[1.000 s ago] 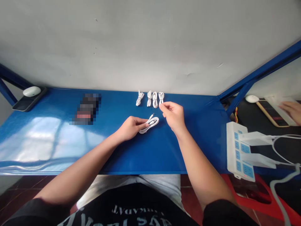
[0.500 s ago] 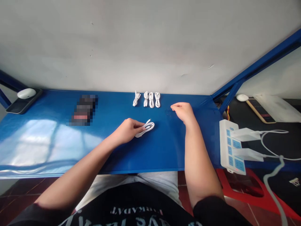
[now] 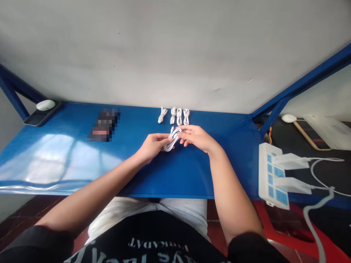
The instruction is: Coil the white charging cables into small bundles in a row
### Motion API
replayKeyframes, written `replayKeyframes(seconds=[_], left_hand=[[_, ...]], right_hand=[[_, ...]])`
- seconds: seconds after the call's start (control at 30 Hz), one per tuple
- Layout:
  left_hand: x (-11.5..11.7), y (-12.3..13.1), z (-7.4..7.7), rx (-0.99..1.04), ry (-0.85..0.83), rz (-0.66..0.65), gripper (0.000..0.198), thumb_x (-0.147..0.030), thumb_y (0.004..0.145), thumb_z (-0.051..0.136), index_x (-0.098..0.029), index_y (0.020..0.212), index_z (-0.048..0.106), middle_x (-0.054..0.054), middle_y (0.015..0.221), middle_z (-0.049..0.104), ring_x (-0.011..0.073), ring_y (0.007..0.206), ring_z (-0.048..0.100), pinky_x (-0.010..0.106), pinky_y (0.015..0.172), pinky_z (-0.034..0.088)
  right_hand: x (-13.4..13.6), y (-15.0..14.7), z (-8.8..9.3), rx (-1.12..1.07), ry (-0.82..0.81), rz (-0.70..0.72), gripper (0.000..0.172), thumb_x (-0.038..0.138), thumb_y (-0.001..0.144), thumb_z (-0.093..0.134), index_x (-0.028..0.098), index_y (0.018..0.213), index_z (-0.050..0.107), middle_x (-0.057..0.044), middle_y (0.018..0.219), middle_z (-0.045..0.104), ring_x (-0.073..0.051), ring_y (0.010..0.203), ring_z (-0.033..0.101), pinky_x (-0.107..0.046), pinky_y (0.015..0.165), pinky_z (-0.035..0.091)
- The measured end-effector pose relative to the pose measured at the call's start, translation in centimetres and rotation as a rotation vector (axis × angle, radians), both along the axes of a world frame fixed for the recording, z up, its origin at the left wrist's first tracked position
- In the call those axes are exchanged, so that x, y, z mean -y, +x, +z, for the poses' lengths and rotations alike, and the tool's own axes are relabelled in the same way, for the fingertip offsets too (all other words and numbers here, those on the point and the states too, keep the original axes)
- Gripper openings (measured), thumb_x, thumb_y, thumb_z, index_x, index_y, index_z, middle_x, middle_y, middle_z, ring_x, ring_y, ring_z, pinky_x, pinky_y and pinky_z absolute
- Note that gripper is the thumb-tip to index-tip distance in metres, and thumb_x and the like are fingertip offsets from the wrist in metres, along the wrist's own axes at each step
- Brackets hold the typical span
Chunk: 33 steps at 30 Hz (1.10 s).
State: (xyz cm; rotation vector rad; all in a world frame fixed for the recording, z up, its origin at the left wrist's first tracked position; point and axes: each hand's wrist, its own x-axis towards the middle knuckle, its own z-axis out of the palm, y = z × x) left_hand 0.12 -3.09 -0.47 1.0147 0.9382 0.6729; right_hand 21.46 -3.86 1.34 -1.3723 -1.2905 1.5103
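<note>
A coiled white cable (image 3: 169, 146) is held above the blue table (image 3: 175, 179), with a plug end sticking up from the loop. My left hand (image 3: 152, 147) pinches the left side of the coil between thumb and fingers. On the other side, my right hand (image 3: 196, 137) has its thumb and fingertips closed on the coil's upper right edge. Just beyond the hands, several bundled white cables (image 3: 179, 117) lie in a row near the wall, each cinched at its middle. The leftmost bundle (image 3: 162, 115) is tilted and slightly apart from the others.
A pixelated dark object (image 3: 103, 125) lies to the left on the table. A phone with a white mouse (image 3: 45, 105) on it sits at the far left corner. At right, a white power strip (image 3: 270, 175) holds two chargers, beside a phone (image 3: 311, 136) and a red stool (image 3: 296, 226).
My right hand has moved left and taken hold of the coiled cable. My left hand has lifted the coil slightly away from me and to the right.
</note>
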Motion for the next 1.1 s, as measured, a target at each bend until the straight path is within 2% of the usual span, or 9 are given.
replayKeyframes(seconds=[0.17, 0.27, 0.37, 0.5, 0.7, 0.83, 0.93, 1.0, 1.1], left_hand=[[0.2, -0.2, -0.8, -0.18, 0.174, -0.09, 0.044, -0.048, 0.077, 0.081, -0.015, 0.107, 0.08, 0.008, 0.093, 0.079, 0.0165, 0.073, 0.067, 0.029, 0.071, 0.052], [0.7, -0.1, -0.8, -0.382, 0.436, -0.152, 0.034, -0.044, 0.082, 0.077, -0.017, 0.101, 0.082, 0.006, 0.091, 0.077, 0.0176, 0.075, 0.064, 0.029, 0.07, 0.047], [1.2, 0.3, -0.5, -0.62, 0.738, -0.244, 0.023, -0.039, 0.087, 0.072, -0.018, 0.085, 0.081, 0.005, 0.08, 0.071, 0.0166, 0.071, 0.058, 0.029, 0.067, 0.04], [1.4, 0.7, -0.4, -0.761, 0.908, -0.326, 0.031, -0.04, 0.09, 0.07, -0.017, 0.07, 0.074, 0.006, 0.074, 0.064, 0.0177, 0.071, 0.056, 0.031, 0.069, 0.039], [0.0, -0.4, 0.5, -0.763, 0.916, -0.374, 0.039, -0.048, 0.095, 0.061, -0.016, 0.08, 0.078, 0.008, 0.076, 0.067, 0.0185, 0.071, 0.057, 0.03, 0.067, 0.039], [-2.2, -1.2, 2.0, -0.791, 0.893, -0.281, 0.034, -0.041, 0.096, 0.058, -0.017, 0.085, 0.079, 0.007, 0.078, 0.072, 0.0169, 0.068, 0.057, 0.03, 0.063, 0.037], [-3.2, -1.1, 2.9, -0.914, 0.814, -0.215, 0.043, -0.045, 0.095, 0.057, -0.016, 0.068, 0.075, 0.005, 0.061, 0.065, 0.0138, 0.055, 0.047, 0.032, 0.057, 0.03], [-3.0, -0.6, 2.9, -0.933, 0.748, -0.259, 0.047, -0.048, 0.093, 0.058, -0.016, 0.062, 0.072, 0.004, 0.054, 0.06, 0.0128, 0.051, 0.042, 0.032, 0.055, 0.027], [-1.6, 0.4, 2.3, -0.848, 0.694, -0.364, 0.036, -0.045, 0.089, 0.063, -0.017, 0.071, 0.077, 0.005, 0.063, 0.068, 0.0136, 0.055, 0.049, 0.031, 0.055, 0.031]], right_hand=[[-0.2, -0.6, -0.4, -0.007, -0.069, -0.018, 0.024, 0.023, 0.08, 0.081, 0.013, 0.101, 0.075, -0.004, 0.075, 0.071, -0.011, 0.065, 0.065, -0.02, 0.061, 0.056], [-0.2, -0.2, -0.1, 0.058, -0.141, 0.018, 0.025, 0.021, 0.079, 0.081, 0.012, 0.102, 0.075, -0.005, 0.076, 0.074, -0.01, 0.06, 0.064, -0.021, 0.059, 0.056], [0.0, 0.2, 0.1, 0.153, -0.162, 0.079, 0.028, 0.023, 0.078, 0.084, 0.012, 0.102, 0.075, -0.006, 0.076, 0.074, -0.012, 0.058, 0.065, -0.023, 0.057, 0.055], [0.2, 0.4, 0.1, 0.316, -0.105, 0.141, 0.032, 0.027, 0.082, 0.079, 0.013, 0.111, 0.075, -0.003, 0.073, 0.069, -0.012, 0.057, 0.061, -0.025, 0.057, 0.052], [0.2, 0.9, -0.2, 0.583, 0.077, 0.126, 0.04, 0.043, 0.085, 0.075, 0.027, 0.121, 0.076, -0.004, 0.1, 0.071, -0.013, 0.076, 0.062, -0.024, 0.065, 0.048], [0.1, 1.6, -0.1, 0.632, 0.047, 0.065, 0.046, 0.05, 0.084, 0.075, 0.026, 0.123, 0.074, -0.005, 0.098, 0.072, -0.013, 0.067, 0.062, -0.024, 0.057, 0.046], [0.0, 1.6, 0.0, 0.554, -0.012, 0.001, 0.036, 0.041, 0.086, 0.075, 0.019, 0.114, 0.074, -0.007, 0.096, 0.075, -0.013, 0.062, 0.065, -0.025, 0.055, 0.051], [-0.1, 1.3, 0.0, 0.505, -0.026, -0.014, 0.023, 0.032, 0.087, 0.073, 0.016, 0.104, 0.075, -0.009, 0.091, 0.076, -0.014, 0.064, 0.068, -0.025, 0.059, 0.055], [-0.1, 1.0, 0.1, 0.476, -0.024, -0.006, 0.013, 0.024, 0.087, 0.072, 0.015, 0.095, 0.077, -0.009, 0.085, 0.077, -0.016, 0.069, 0.072, -0.024, 0.063, 0.058]])
